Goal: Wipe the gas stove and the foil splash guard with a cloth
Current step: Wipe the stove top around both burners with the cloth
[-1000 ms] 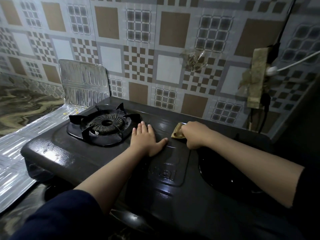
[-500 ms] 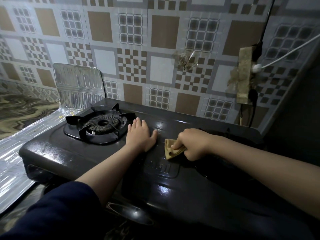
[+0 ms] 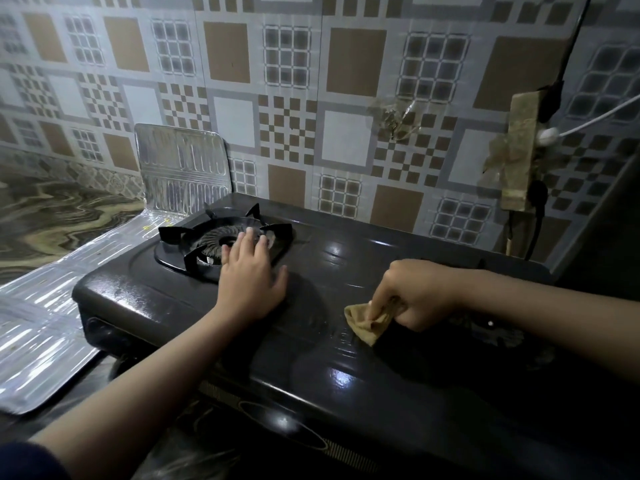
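On the glossy black two-burner gas stove [image 3: 311, 341], our right hand [image 3: 420, 294] clamps a crumpled tan cloth [image 3: 367, 322] whose loose end points toward our flat, splayed left hand [image 3: 251, 284], perhaps touching the burner grate [image 3: 221, 237].

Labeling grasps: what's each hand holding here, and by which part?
Right hand grips the tan cloth, bunched at its right end, against the stove. Left hand holds nothing, lying flat beside the burner.
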Tool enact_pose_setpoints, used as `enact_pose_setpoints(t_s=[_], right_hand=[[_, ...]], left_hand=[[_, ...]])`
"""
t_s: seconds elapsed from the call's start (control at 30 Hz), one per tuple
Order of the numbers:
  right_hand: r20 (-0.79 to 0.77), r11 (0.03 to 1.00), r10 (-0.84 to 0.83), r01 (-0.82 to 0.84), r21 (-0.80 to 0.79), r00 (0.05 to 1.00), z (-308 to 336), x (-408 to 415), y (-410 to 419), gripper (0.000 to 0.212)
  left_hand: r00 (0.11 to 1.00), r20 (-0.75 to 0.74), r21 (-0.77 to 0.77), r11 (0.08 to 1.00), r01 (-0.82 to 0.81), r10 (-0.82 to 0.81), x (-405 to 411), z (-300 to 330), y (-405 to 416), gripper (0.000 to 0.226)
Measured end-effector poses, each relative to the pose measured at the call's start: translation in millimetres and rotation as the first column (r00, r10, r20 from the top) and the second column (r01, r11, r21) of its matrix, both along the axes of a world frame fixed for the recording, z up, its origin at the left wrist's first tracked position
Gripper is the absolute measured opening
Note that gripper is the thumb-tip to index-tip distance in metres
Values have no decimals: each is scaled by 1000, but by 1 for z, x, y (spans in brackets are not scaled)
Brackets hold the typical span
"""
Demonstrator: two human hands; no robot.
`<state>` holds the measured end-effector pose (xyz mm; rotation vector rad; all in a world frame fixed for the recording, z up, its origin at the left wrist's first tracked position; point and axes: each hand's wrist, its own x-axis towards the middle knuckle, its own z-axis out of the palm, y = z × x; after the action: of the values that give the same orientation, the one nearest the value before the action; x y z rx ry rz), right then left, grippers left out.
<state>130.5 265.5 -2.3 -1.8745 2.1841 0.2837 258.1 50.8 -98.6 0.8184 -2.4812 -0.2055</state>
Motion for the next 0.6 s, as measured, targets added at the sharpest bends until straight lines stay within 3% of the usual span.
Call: enact_pose_setpoints(t_s=[0.1,0.2,0.33,0.6], right_hand=[[270,990,-141,143,14,953,14,-22,-23,23],[327,980,-189,200,1,926,25,-46,-62,24],[279,962,-219,255,-99,935,25,-76,-128,26],[68,913,-174,186,-363,982,18,-81,-283,37]], left_hand=[[997,-12,-12,997,-77,77,21,1,-20,79],[979,46,36,979,-200,199,44,6,-42,99],[928,181,93,934,-345,325,73,10,-73,132],[818,446,152,870,-470,364,86,-1,-116,161]])
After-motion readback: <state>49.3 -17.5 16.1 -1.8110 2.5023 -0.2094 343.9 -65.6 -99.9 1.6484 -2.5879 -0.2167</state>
